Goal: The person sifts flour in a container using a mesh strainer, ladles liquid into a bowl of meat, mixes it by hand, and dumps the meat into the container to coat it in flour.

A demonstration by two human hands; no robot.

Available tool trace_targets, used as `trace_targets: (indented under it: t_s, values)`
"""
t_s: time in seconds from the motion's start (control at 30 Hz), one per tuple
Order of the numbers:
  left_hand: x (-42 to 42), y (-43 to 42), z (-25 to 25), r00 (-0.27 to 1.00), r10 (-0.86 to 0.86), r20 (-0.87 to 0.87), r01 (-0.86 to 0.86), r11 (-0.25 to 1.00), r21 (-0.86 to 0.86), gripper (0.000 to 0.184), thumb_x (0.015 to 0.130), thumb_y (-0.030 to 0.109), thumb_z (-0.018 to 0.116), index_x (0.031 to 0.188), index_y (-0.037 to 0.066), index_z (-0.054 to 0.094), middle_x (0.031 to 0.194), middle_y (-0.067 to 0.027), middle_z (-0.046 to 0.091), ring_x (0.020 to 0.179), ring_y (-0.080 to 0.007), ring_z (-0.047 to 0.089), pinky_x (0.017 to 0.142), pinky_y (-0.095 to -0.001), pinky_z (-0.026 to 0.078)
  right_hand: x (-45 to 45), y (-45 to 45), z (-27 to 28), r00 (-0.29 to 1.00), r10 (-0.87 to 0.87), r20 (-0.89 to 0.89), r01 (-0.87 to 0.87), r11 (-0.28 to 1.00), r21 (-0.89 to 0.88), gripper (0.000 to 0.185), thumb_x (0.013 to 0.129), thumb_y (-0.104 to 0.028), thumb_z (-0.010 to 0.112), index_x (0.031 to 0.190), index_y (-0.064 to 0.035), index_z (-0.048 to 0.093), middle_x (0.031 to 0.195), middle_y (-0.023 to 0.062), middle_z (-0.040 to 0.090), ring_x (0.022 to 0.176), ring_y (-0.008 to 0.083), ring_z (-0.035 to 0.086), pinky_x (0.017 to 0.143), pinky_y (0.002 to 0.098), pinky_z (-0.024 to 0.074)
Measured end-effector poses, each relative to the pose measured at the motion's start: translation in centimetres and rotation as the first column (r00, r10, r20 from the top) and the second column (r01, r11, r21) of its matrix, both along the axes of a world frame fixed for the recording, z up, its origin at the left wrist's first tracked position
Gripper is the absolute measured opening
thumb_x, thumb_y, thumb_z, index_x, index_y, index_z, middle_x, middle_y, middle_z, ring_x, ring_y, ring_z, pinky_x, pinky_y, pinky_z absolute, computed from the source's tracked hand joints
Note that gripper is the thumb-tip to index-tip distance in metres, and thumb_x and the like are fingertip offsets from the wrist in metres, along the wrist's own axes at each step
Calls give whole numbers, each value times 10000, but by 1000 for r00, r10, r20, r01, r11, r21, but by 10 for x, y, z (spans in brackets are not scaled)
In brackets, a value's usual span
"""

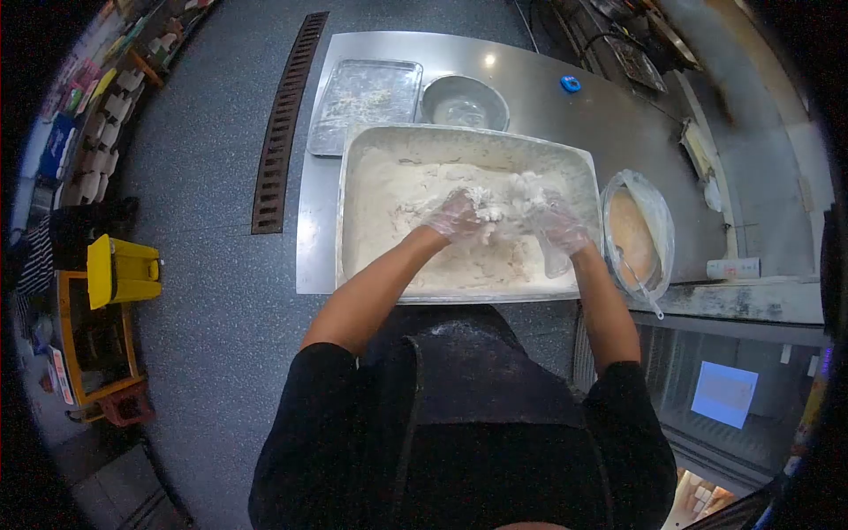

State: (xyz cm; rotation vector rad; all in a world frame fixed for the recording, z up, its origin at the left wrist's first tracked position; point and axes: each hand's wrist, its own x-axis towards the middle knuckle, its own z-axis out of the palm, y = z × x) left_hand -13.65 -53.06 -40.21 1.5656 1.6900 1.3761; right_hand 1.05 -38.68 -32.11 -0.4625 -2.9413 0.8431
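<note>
A large rectangular tub (349,212) of white flour (389,190) stands at the near edge of the steel table. Inside it, my left hand (456,216), in a clear plastic glove, is among floury clumps; its fingers are coated and blurred. To its right, my right hand (562,225), gloved too, is over the flour near the tub's right side. White floury pieces (495,212) lie or fall between the two hands. Whether either hand grips any of them cannot be made out.
Behind the tub are a flour-dusted metal tray (369,97) and a round bowl (465,103). A plastic-lined container (634,234) with a handled utensil stands right of the tub. Farther back lies a small blue object (571,84). A yellow bin (124,271) is at the left.
</note>
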Motion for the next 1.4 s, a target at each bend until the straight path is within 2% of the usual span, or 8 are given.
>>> trace_targets:
  t_s: [0.17,0.27,0.43,0.63,0.8,0.97,1.1,1.4]
  values:
    - [-18,-6,-31,1000,6,12,-4,989,-147,251,738,168,596,964,60,591,863,-137,623,787,-257,593,704,-344,471,2,-18,46,990,-143,14,143,971,-190,304,765,-221,544,1014,-54,591,988,114,606,913,246,557,869,342,406]
    - [-22,-15,-32,625,-161,764,132,986,99,280,736,216,602,970,63,586,880,-152,615,775,-271,590,689,-351,473,6,-15,50,971,-163,173,209,933,-293,316,754,-208,558,1033,-61,587,1042,111,584,958,252,537,899,351,385]
    - [-30,-26,20,957,24,-290,-27,1000,-5,283,766,231,566,1009,86,572,982,-145,582,871,-310,563,757,-396,447,4,-7,10,925,-104,364,-51,918,392,310,726,-174,594,1019,-74,593,1056,112,562,987,273,511,898,356,377]
    - [-31,-24,59,918,-27,-395,1,998,-64,327,802,210,521,1114,116,540,1104,-153,544,984,-295,528,866,-370,404,-3,-24,29,984,9,178,-87,895,438,404,709,-192,624,1087,-69,551,1064,122,560,983,275,516,887,351,386]
    - [-44,-34,98,965,-220,-144,187,959,-211,357,792,214,522,1112,55,526,1078,-186,544,949,-304,532,860,-344,413,-24,-50,47,985,-13,-174,-36,959,-280,463,677,-211,659,1096,-50,544,1049,128,587,939,241,560,856,336,418]
    - [-43,-40,114,975,-167,148,188,971,-147,269,752,169,544,985,42,587,908,-172,595,824,-308,564,749,-353,450,-26,-39,-15,993,37,-112,-59,979,-196,448,708,-261,608,1107,-65,550,1038,124,590,938,252,552,846,334,417]
    - [-62,-25,61,965,12,-262,-52,988,-144,186,713,183,597,810,24,587,765,-147,585,693,-271,542,648,-362,436,-9,-41,-11,995,96,-13,-87,944,320,417,715,-194,636,1095,-38,559,1092,106,574,990,232,530,900,332,386]
    - [-50,-32,70,883,117,-455,-126,992,10,250,732,267,642,797,30,595,723,-132,571,648,-245,532,603,-343,423,18,-33,6,992,55,-111,-35,983,179,314,820,-220,487,1108,-120,562,1075,69,578,999,240,522,906,339,384]
